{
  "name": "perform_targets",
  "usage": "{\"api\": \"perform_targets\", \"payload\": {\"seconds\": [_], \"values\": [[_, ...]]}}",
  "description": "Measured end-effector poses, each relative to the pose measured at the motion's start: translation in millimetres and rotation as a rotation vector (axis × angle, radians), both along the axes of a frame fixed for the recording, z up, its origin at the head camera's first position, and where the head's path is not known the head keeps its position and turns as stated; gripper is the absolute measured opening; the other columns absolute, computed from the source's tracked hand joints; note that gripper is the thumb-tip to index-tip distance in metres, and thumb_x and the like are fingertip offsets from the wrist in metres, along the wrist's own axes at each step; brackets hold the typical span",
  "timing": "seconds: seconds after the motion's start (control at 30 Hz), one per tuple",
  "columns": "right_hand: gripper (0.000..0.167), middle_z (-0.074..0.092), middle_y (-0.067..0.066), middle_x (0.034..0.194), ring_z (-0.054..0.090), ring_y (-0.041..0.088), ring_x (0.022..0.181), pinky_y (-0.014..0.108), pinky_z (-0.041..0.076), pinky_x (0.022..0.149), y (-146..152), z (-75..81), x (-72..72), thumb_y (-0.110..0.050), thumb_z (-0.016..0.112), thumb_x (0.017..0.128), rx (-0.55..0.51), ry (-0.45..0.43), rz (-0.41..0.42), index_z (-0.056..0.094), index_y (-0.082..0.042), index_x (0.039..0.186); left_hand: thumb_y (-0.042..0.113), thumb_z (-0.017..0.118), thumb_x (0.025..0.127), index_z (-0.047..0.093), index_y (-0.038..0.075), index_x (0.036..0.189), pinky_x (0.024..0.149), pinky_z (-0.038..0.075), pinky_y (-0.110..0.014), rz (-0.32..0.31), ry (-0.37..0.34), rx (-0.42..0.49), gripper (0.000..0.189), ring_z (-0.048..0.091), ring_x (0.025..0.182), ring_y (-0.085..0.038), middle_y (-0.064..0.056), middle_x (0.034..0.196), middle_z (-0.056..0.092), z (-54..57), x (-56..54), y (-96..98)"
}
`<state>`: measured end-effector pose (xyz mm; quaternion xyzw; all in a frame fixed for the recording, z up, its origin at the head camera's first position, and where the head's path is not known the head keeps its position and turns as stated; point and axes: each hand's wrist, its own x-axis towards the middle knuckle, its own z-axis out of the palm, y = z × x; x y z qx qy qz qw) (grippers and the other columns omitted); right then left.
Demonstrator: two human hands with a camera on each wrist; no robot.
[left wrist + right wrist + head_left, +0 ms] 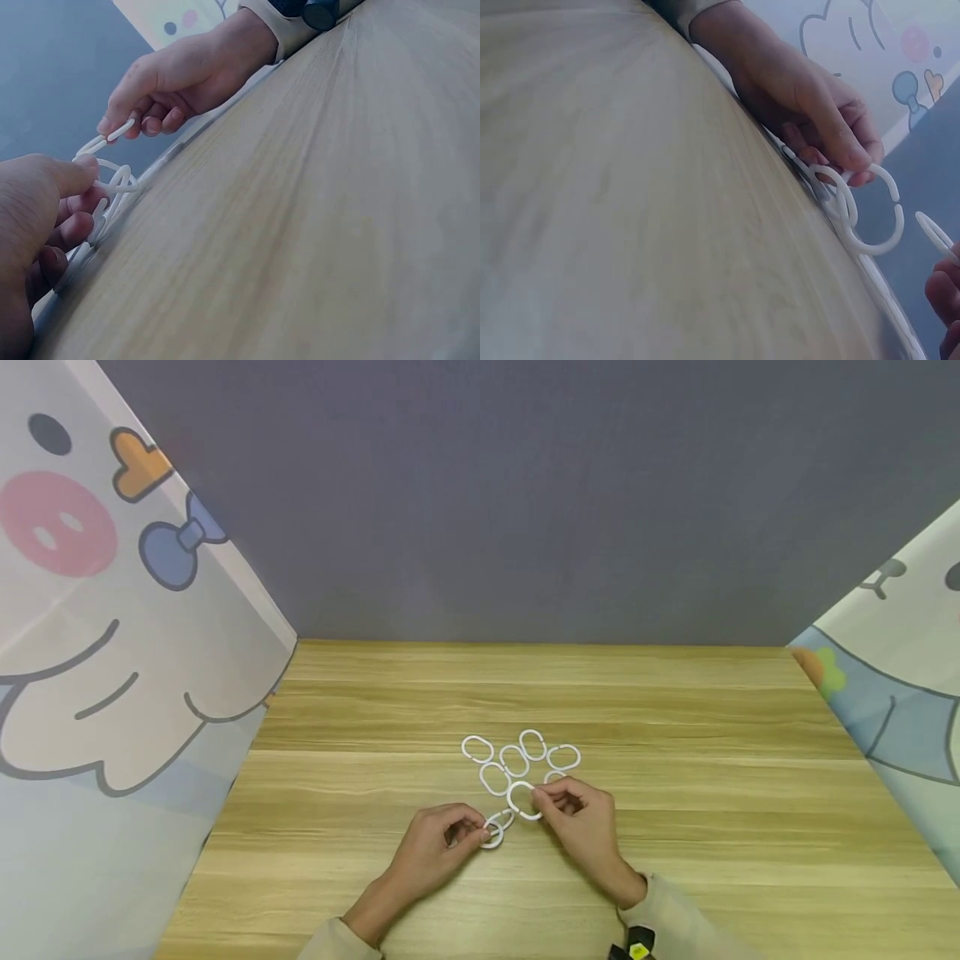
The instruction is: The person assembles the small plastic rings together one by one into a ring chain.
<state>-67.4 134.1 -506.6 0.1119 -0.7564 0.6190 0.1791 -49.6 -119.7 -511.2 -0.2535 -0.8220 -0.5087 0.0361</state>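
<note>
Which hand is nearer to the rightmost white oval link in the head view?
Right. The right hand is just below that white oval link; the left hand is farther off, below and to its left.

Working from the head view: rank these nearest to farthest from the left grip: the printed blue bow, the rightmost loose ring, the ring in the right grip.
From the left grip:
1. Ring in the right grip: held ring just rightward, slightly forward.
2. Rightmost loose ring: farther right and forward, on the table.
3. Blue bow: far left, printed on the side panel.
</note>
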Motion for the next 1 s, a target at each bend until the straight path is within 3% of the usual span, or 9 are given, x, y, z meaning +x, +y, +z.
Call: {"api": "perform_targets", "payload": {"seconds": [0.53,1.0], "values": [[0.018,0.076,0.006,0.074,0.064,0.003,0.063,0.018,0.050,0.051,-11.0,-2.3,0.9,0.011,0.087,0.088,0.005,0.037,0.054,0.082,-0.007,0.088,0.014,0.089,0.094,0.082,0.013,0.098,0.057,0.045,-0.018,0.007,0.026,-0.006,0.007,0.050,0.069,0.005,0.015,0.079,0.067,0.8,0.0,0.9],[0.016,0.076,0.003,0.076,0.064,0.002,0.066,0.017,0.051,0.054,-15.0,-1.9,0.9,0.008,0.088,0.089,0.051,0.003,0.064,0.083,-0.007,0.089,0.014,0.089,0.095,0.083,0.014,0.099,0.057,0.045,-0.017,-0.016,0.041,0.001,0.007,0.049,0.070,0.005,0.014,0.081,0.067,-2.1,-0.1,0.2]]}}
